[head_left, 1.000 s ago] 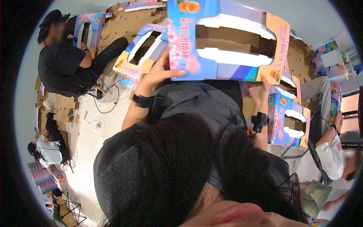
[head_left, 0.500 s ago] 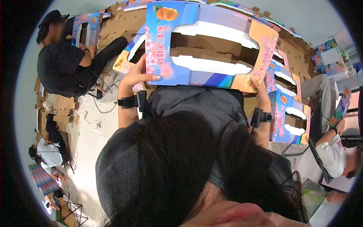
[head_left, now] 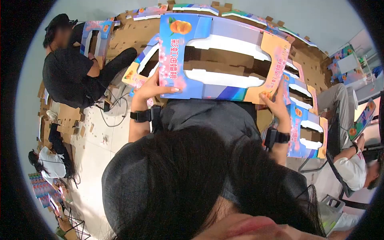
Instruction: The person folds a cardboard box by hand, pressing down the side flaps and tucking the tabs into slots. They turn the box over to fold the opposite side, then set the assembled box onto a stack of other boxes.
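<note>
Left hand, right hand grip carton edges (crowded).

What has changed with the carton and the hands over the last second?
The printed carton shifted left and lower in view, toward the body. The left hand followed on its left edge; the right hand stays at its lower right corner. Nothing was let go: both hands keep their hold.

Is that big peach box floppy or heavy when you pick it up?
Probably light: the peach box is thin printed cardboard, and the left hand and right hand hold it up by its edges alone. Likely somewhat bendy, since big holes are cut through its middle. It looks flat, though, so fairly stiff.
</note>
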A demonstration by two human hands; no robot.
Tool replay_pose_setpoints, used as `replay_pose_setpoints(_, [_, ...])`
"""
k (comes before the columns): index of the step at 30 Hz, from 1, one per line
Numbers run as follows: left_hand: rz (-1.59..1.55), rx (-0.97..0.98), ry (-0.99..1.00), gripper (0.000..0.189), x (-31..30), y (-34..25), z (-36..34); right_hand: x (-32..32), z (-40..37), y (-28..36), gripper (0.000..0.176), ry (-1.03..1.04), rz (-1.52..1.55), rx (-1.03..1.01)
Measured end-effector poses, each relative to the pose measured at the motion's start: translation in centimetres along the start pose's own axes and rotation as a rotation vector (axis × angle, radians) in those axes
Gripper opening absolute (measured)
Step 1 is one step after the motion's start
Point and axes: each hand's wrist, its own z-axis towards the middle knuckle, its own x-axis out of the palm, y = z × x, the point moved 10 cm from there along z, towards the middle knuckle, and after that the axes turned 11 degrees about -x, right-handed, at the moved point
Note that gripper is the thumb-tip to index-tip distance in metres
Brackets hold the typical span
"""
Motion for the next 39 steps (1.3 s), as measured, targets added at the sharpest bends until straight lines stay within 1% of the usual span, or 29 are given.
replay_pose_setpoints(1, [0.015,0.049,0.003,0.094,0.4,-0.4,0.0,-0.5,0.7,1.9,0.079,0.001,-0.149,-0.048])
replay_pose_setpoints(3, [-0.005,0.066,-0.047,0.096,0.7,-1.1,0.1,-1.7,2.8,7.2,0.084,0.005,-0.449,-0.128])
replay_pose_setpoints(6, [0.010,0.087,-0.074,0.099,1.9,-2.7,0.5,2.1,5.5,11.4,0.087,0.297,-0.274,-0.206])
replay_pose_setpoints(8, [-0.012,0.081,-0.085,0.098,2.7,-3.4,1.0,6.4,5.1,15.2,0.087,0.487,-0.247,-0.411])
replay_pose_setpoints(9, [-0.017,0.098,-0.079,0.095,2.7,-2.5,1.7,8.4,5.1,17.0,0.089,0.556,-0.211,-0.455])
replay_pose_setpoints(10, [-0.072,0.078,-0.067,0.094,3.0,-2.3,1.8,10.4,4.9,17.7,0.097,0.614,-0.209,-0.498])
replay_pose_setpoints(12, [-0.178,0.045,-0.039,0.090,4.0,-2.2,2.0,13.6,4.9,17.9,0.107,0.643,-0.243,-0.525])
replay_pose_setpoints(13, [-0.151,0.053,-0.059,0.086,3.9,-1.9,2.3,15.1,4.9,17.6,0.108,0.652,-0.270,-0.541])
replay_pose_setpoints(15, [-0.196,0.003,-0.052,0.085,4.0,-1.1,2.5,17.8,4.6,16.9,0.111,0.676,-0.325,-0.565])
replay_pose_setpoints(18, [-0.230,-0.048,-0.049,0.085,4.2,-0.7,2.2,19.3,4.6,16.9,0.111,0.607,-0.370,-0.611])
replay_pose_setpoints(19, [-0.237,-0.060,-0.049,0.084,4.2,-0.7,2.2,19.3,4.9,17.0,0.108,0.595,-0.359,-0.626])
replay_pose_setpoints(22, [-0.216,-0.065,-0.051,0.084,3.8,-0.3,2.3,19.7,5.4,16.8,0.107,0.611,-0.352,-0.623])
replay_pose_setpoints(25, [-0.198,-0.052,-0.052,0.083,4.2,-1.0,1.9,20.0,5.7,17.0,0.105,0.607,-0.301,-0.654])
replay_pose_setpoints(28, [-0.017,0.044,-0.087,0.088,3.9,-1.4,1.8,19.2,5.8,17.5,0.106,0.570,-0.288,-0.755])
replay_pose_setpoints(29, [-0.004,0.064,-0.075,0.088,3.9,-1.0,1.9,18.6,6.0,17.4,0.106,0.571,-0.306,-0.752])
replay_pose_setpoints(31, [0.025,0.105,-0.050,0.087,3.8,-0.1,2.2,16.7,6.8,17.2,0.105,0.572,-0.342,-0.746])
replay_pose_setpoints(34, [0.014,0.065,0.007,0.078,4.0,-0.3,2.4,13.5,8.0,15.3,0.106,0.520,-0.467,-0.735])
replay_pose_setpoints(35, [0.084,0.064,0.020,0.073,4.6,-1.2,2.0,12.5,8.4,13.9,0.106,0.500,-0.567,-0.719])
replay_pose_setpoints(36, [0.114,0.066,-0.002,0.071,4.6,-1.2,2.1,11.1,8.8,13.2,0.105,0.464,-0.566,-0.726])
replay_pose_setpoints(39, [0.098,0.032,-0.026,0.070,4.2,-1.1,1.9,7.5,10.0,9.1,0.112,0.518,-0.729,-0.615])
